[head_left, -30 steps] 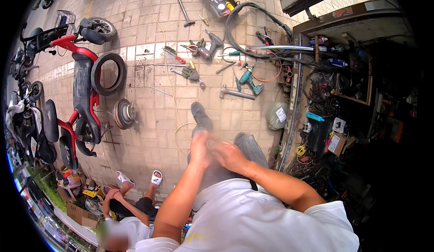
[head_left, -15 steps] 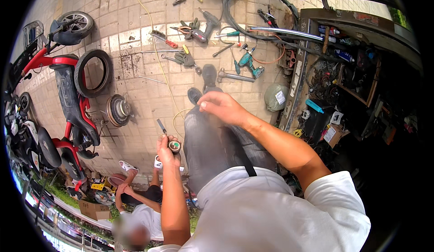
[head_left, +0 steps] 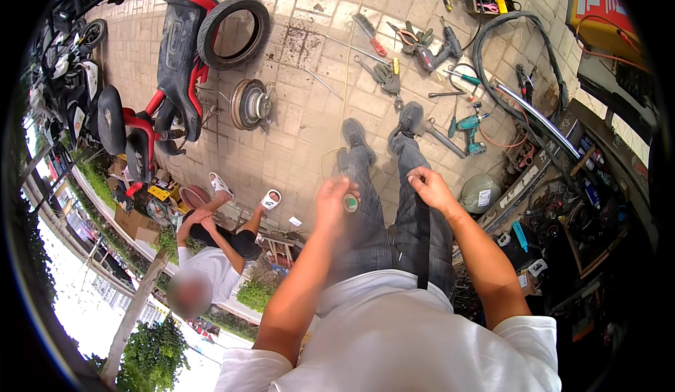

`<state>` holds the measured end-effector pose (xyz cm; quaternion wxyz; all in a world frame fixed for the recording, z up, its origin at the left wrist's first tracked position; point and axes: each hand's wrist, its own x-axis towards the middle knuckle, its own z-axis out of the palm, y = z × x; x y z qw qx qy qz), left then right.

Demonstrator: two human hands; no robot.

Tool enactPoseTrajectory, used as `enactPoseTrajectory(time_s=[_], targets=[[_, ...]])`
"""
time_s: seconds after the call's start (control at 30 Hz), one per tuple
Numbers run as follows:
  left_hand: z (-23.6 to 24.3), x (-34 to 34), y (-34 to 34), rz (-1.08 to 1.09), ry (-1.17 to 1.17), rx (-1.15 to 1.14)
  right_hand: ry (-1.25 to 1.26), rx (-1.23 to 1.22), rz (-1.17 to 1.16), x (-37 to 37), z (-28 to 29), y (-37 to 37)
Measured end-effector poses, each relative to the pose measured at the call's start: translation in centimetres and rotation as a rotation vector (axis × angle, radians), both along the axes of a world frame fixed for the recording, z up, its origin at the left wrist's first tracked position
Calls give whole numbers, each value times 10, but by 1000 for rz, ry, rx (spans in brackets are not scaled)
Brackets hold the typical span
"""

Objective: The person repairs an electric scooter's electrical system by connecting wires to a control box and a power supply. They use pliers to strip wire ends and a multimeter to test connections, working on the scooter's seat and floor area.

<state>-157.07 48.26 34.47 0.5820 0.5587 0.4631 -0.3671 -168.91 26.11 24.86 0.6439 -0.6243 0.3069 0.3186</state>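
My left hand (head_left: pixel 335 198) is closed around a small roll of tape (head_left: pixel 350 203), dark-rimmed with green at its centre, in front of my thighs. My right hand (head_left: pixel 434 189) is level with it, above my other thigh. Its thumb and fingertips are pinched together; anything between them is too small to make out. Past my shoes, a green and black cordless drill (head_left: pixel 469 130) and a hammer (head_left: pixel 443 137) lie on the paving, apart from both hands.
A wheel hub (head_left: pixel 250 104) and a loose tyre (head_left: pixel 233 33) are beside a red scooter (head_left: pixel 179 54) at left. A seated person (head_left: pixel 218 265) is at lower left. Gloves (head_left: pixel 387 75), a grey drill (head_left: pixel 443 51) and a black hose (head_left: pixel 555 61) lie ahead. A cluttered cabinet (head_left: pixel 562 209) stands at right.
My view has shifted, so the scooter and tools sit further right. My hands have come closer together, both near my thighs. The strip beside the roll no longer shows.
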Motion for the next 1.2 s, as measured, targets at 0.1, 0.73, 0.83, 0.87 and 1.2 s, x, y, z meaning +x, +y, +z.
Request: enactPoseTrajectory(time_s=[0.1, 0.73, 0.83, 0.87, 1.2], targets=[[-11, 7, 17, 13, -26, -44, 143, -163, 120, -29, -21, -24], [-63, 118, 274, -22, 17, -178, 287, -339, 245, 116, -2, 215], [-67, 128, 304, 17, 45, -138, 222, -325, 209, 149, -11, 253], [-69, 130, 311, 17, 51, -120, 181, -318, 208, 160, -7, 261], [-69, 154, 281, -247, 118, -37, 361, -424, -127, 84, -72, 254]])
